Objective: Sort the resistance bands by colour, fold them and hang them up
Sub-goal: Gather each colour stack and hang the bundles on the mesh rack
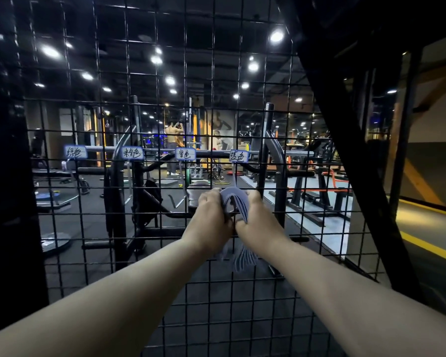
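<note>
Forearms lead to my left hand (210, 205) and right hand (256, 210), both curled round folded blue bands (236, 202) held at the grid (155, 228) below the rightmost label (239, 155). I judge them light, limp and stretchy, best gripped at the fold with the layers pinched together so none slips.

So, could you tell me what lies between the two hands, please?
Folded blue bands, gripped by left hand and right hand, in the head view.
</note>
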Tool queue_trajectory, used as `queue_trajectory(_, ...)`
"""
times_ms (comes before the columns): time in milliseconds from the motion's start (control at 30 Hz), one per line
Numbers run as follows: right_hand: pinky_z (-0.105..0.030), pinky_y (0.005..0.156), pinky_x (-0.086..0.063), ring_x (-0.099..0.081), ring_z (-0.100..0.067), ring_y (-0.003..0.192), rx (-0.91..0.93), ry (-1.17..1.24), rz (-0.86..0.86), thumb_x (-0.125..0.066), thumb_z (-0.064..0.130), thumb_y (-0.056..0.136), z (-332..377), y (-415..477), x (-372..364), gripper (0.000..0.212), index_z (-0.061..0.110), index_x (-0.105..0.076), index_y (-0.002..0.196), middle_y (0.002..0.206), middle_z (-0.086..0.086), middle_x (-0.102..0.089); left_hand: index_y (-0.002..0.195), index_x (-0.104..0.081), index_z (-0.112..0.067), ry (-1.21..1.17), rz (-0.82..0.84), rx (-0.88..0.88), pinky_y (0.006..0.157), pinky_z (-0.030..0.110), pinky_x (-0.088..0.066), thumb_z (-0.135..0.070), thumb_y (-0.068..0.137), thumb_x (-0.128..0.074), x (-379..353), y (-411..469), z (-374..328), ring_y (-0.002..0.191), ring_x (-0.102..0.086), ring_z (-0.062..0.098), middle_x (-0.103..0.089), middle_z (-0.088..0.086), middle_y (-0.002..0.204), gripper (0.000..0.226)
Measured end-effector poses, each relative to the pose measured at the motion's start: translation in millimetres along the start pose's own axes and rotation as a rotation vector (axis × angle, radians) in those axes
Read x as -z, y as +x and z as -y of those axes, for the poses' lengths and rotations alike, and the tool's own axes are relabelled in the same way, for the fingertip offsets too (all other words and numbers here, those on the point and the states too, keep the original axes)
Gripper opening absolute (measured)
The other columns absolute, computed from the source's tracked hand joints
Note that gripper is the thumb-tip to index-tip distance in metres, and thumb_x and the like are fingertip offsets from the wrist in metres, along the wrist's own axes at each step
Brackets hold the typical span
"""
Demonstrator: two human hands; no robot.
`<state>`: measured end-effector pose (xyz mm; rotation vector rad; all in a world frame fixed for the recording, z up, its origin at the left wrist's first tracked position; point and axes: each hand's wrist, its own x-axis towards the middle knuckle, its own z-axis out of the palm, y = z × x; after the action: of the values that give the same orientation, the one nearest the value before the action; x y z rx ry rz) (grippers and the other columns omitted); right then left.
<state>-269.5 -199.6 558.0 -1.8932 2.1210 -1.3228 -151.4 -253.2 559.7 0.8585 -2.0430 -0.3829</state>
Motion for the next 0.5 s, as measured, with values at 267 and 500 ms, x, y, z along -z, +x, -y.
queue_trajectory(267, -0.030, 0.063, -0.046, -0.059, -0.019, 0.083, 0.002, 0.168, 0.015, -0.056, 0.009, 0.088, -7.7, -14.9, -12.0, 0.049, 0.022, -0.030, 0.128, 0.105, -0.004, -0.058, 0.111, -0.038, -0.017, -0.083, 0.029, 0.006, 0.071, 0.025, -0.036, -0.011, 0.089, -0.055, -12.5, -11.4, 19.2, 0.085, -0.049, 0.017, -0.051, 0.006, 0.106, 0.028)
queue_trajectory(500, -0.037, 0.069, -0.051, -0.062, -0.021, 0.086, -0.046, 0.160, 0.021, -0.061, 0.022, 0.088, -17.2, -23.1, -15.9, 0.061, 0.027, -0.023, 0.135, 0.110, -0.002, -0.058, 0.111, -0.034, -0.023, -0.100, 0.067, -0.018, 0.063, 0.030, -0.039, -0.009, 0.083, -0.057, -22.4, -27.8, 28.6, 0.069, -0.047, 0.006, -0.052, 0.002, 0.095, 0.039)
